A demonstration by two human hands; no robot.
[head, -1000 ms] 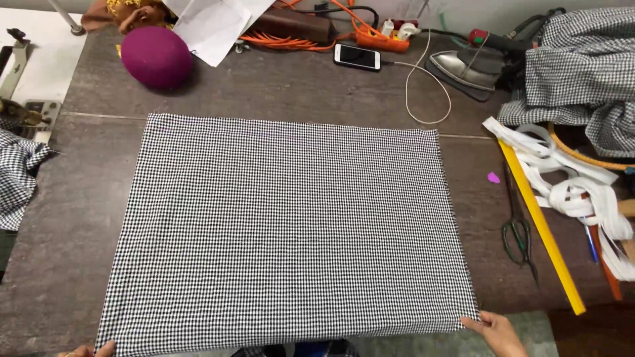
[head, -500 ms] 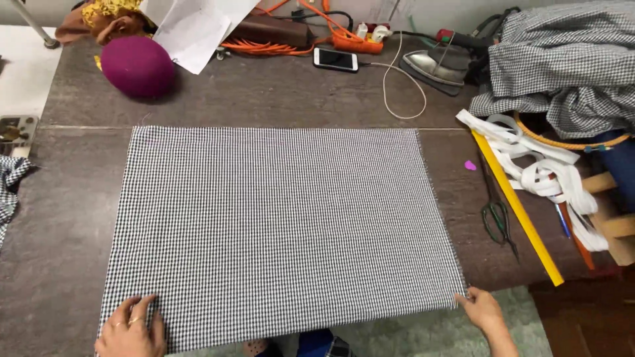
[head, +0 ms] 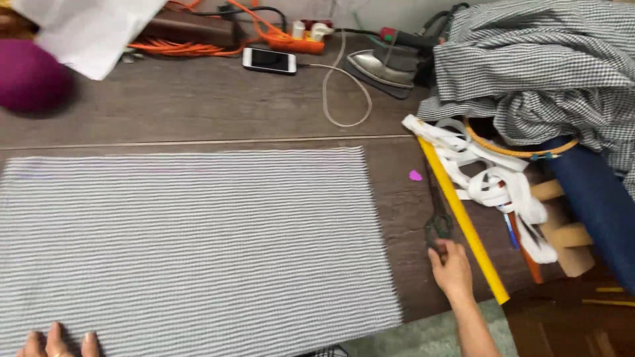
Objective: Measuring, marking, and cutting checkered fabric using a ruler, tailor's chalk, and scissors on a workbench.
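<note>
From the head view, a large checked cloth (head: 192,238) lies flat on the dark wooden table (head: 198,112) and serves as the landmark. At the cloth's near left edge, the left hand (head: 56,342) shows only its fingertips, spread flat and pressing on the fabric, holding nothing. Off the cloth's right edge, the right hand (head: 452,268) rests on the table with fingers loosely together, its tips touching the handles of dark scissors (head: 438,215); whether it grips them I cannot tell. Just right of the scissors lies a long yellow ruler (head: 463,228), slanted. A small pink chip (head: 415,176) sits between the cloth's far right corner and the ruler. Right of the ruler lie white fabric strips (head: 493,182) and a heap of checked fabric (head: 536,73). Beyond the cloth's far edge lie a phone (head: 268,60) with a white cable (head: 344,99), an iron (head: 380,66), an orange cord (head: 198,47), a white paper sheet (head: 86,30) and a purple round cushion (head: 30,78).
</note>
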